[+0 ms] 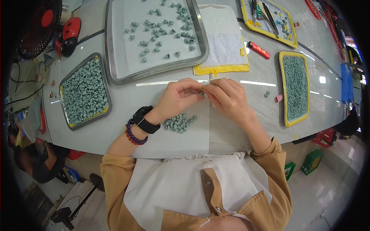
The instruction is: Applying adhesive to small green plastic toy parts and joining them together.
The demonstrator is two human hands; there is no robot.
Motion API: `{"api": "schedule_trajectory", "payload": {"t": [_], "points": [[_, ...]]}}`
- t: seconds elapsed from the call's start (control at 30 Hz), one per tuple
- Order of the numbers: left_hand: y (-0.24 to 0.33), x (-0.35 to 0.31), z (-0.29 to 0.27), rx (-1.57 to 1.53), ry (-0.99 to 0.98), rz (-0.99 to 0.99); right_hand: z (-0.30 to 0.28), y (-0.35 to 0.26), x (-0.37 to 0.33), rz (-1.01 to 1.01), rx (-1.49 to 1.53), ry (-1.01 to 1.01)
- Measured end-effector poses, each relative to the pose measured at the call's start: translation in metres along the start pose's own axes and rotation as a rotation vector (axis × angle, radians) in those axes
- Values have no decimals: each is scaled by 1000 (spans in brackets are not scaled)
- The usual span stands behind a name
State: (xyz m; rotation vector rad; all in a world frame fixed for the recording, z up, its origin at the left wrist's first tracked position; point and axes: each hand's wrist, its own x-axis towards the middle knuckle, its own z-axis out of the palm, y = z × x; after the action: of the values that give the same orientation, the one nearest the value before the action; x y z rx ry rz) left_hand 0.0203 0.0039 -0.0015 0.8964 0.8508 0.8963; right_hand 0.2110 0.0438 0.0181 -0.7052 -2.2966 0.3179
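Observation:
Above the middle of the table my left hand and my right hand meet, fingertips almost touching. Thumb and fingers of the left are closed on a small grey-green piece. A pinch closes the right hand at that same spot; whether it grips the same piece or another tiny part, I cannot make out. Below the left wrist lies a loose pile of similar grey-green pieces. Beyond the hands is a large metal tray lined in white, with many such pieces spread over it, some showing dark spots.
A smaller tray heaped with larger pieces stands left, a yellow-edged tray of finer pieces right. A yellow-edged board, a red marker-like object, a pink cylinder and a tool tray lie around. A fan stands far left.

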Motion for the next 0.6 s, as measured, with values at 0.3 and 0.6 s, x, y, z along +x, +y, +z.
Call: {"api": "schedule_trajectory", "payload": {"t": [0.3, 0.6], "points": [[-1, -1, -1, 99, -21, 14, -2, 0, -5, -31, -28, -23], [6, 3, -3, -79, 53, -67, 4, 7, -10, 36, 63, -60]]}}
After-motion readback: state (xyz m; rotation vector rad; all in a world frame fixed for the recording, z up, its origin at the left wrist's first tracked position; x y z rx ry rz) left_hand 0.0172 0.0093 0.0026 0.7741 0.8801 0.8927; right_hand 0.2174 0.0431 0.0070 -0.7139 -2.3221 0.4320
